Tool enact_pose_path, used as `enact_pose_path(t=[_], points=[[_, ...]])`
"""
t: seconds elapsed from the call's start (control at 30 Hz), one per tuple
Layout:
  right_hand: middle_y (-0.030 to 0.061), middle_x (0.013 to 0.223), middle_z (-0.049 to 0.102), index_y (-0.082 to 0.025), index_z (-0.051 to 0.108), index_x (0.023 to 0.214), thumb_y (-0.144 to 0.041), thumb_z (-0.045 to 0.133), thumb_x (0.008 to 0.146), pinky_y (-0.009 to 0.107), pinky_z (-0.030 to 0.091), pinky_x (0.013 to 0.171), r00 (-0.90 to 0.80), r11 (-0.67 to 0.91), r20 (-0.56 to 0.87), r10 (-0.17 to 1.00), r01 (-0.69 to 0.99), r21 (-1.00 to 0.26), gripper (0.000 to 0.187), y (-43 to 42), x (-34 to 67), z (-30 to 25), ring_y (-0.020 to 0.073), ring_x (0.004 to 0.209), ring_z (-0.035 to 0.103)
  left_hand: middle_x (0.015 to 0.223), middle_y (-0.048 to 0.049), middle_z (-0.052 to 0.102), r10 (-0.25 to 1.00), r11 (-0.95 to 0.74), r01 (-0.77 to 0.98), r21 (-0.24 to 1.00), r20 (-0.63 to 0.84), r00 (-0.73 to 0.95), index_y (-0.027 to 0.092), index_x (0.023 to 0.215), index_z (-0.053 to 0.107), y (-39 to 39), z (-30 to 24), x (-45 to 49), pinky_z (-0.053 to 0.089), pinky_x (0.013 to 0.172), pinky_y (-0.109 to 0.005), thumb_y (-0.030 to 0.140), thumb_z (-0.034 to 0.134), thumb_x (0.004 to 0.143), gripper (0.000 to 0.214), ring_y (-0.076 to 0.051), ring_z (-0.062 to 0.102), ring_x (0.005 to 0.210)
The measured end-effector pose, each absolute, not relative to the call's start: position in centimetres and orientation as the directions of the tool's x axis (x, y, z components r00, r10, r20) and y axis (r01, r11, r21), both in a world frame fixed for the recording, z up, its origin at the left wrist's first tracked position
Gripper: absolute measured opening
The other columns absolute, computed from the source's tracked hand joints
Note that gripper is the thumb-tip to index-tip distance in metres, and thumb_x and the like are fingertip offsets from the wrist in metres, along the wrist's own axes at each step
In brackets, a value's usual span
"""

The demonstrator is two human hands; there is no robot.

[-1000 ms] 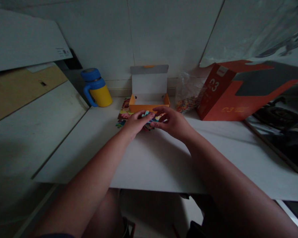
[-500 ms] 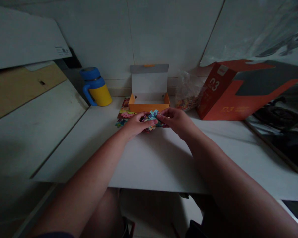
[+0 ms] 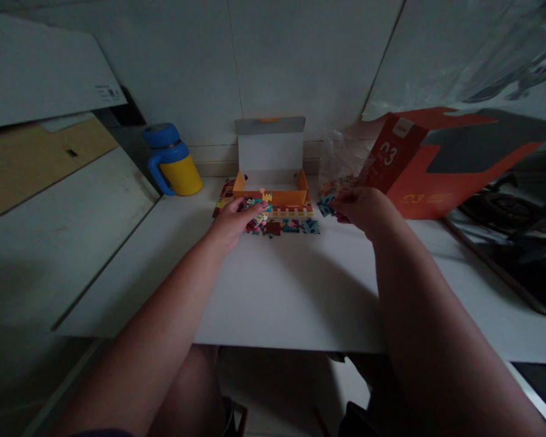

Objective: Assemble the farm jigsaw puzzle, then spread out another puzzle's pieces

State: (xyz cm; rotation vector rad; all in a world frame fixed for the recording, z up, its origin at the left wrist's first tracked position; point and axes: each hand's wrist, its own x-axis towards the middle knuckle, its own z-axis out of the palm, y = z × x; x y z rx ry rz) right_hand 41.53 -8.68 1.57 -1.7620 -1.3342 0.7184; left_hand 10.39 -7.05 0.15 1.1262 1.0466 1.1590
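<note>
A strip of joined colourful puzzle pieces (image 3: 291, 220) lies on the white table (image 3: 291, 291), just in front of a small open orange box (image 3: 272, 185). My left hand (image 3: 235, 220) is closed on a clump of puzzle pieces (image 3: 257, 209) at the strip's left end. Off to the right, my right hand (image 3: 361, 208) pinches a single bluish puzzle piece (image 3: 326, 205), close to a clear bag of loose pieces (image 3: 341, 167).
A yellow mug with a blue lid (image 3: 173, 162) stands at the back left. A large orange carton (image 3: 441, 159) lies at the back right, dark gear (image 3: 514, 224) beyond it. White boards (image 3: 50, 200) lean on the left. A flat printed sheet (image 3: 222, 195) lies beside the box.
My hands were together over the pieces; now the right hand has moved right with one piece, and the left hand has shifted slightly left, uncovering the joined strip.
</note>
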Motion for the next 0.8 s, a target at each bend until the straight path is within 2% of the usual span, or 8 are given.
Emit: enact_pose_path(t=[0.13, 0.23, 0.43, 0.67, 0.8], points=[[0.0111, 0.063, 0.072, -0.019, 0.076, 0.075, -0.039, 0.088, 0.082, 0.035, 0.062, 0.056, 0.189, -0.233, -0.136, 0.973, 0.759, -0.608, 0.024, -8.3, 43.2, 1.0, 0.0261, 0.063, 0.074, 0.098, -0.0058, 0.077, 0.998, 0.03, -0.163, 0.986, -0.02, 0.064, 0.021, 0.11, 0.077, -6.7, 0.4, 10.0, 0.051, 0.052, -0.023, 0.043, 0.1, 0.069, 0.051, -0.014, 0.069, 0.066], [0.0115, 0.06, 0.071, -0.02, 0.079, 0.076, -0.04, 0.087, 0.083, 0.036, 0.061, 0.056, 0.177, -0.253, -0.196, 0.965, 0.831, -0.496, 0.023, -8.0, 43.1, 0.9, 0.0265, 0.061, 0.073, 0.101, -0.0057, 0.077, 0.999, 0.025, -0.174, 0.984, -0.017, 0.045, 0.023, 0.109, 0.077, -6.6, 0.4, 9.9, 0.051, 0.052, -0.024, 0.043, 0.1, 0.068, 0.051, -0.015, 0.07, 0.067], [0.0091, 0.058, 0.07, -0.021, 0.08, 0.076, -0.042, 0.088, 0.081, 0.035, 0.06, 0.059, 0.162, -0.251, -0.239, 0.957, 0.878, -0.407, 0.023, -8.3, 42.0, 1.0, 0.0246, 0.056, 0.071, 0.1, -0.0065, 0.078, 0.998, 0.03, -0.174, 0.984, -0.021, 0.053, 0.023, 0.111, 0.078, -6.5, 0.3, 9.9, 0.05, 0.05, -0.024, 0.043, 0.1, 0.07, 0.051, -0.016, 0.07, 0.067], [0.0097, 0.059, 0.071, -0.019, 0.083, 0.081, -0.041, 0.083, 0.084, 0.033, 0.058, 0.064, 0.122, -0.197, -0.253, 0.96, 0.935, -0.295, 0.022, -8.6, 40.5, 1.4, 0.0254, 0.063, 0.074, 0.101, -0.007, 0.078, 0.999, 0.03, -0.182, 0.983, -0.022, 0.042, 0.021, 0.107, 0.077, -6.6, 0.6, 9.9, 0.051, 0.052, -0.024, 0.043, 0.101, 0.066, 0.052, -0.016, 0.071, 0.069], [0.0111, 0.062, 0.073, -0.019, 0.083, 0.078, -0.036, 0.081, 0.084, 0.033, 0.057, 0.068, 0.108, -0.166, -0.236, 0.966, 0.956, -0.243, 0.019, -8.5, 39.4, 1.6, 0.0272, 0.07, 0.075, 0.101, -0.0069, 0.079, 0.999, 0.043, -0.17, 0.984, -0.037, 0.038, 0.021, 0.108, 0.076, -6.7, 0.9, 10.0, 0.052, 0.05, -0.025, 0.043, 0.1, 0.068, 0.052, -0.016, 0.071, 0.067]])
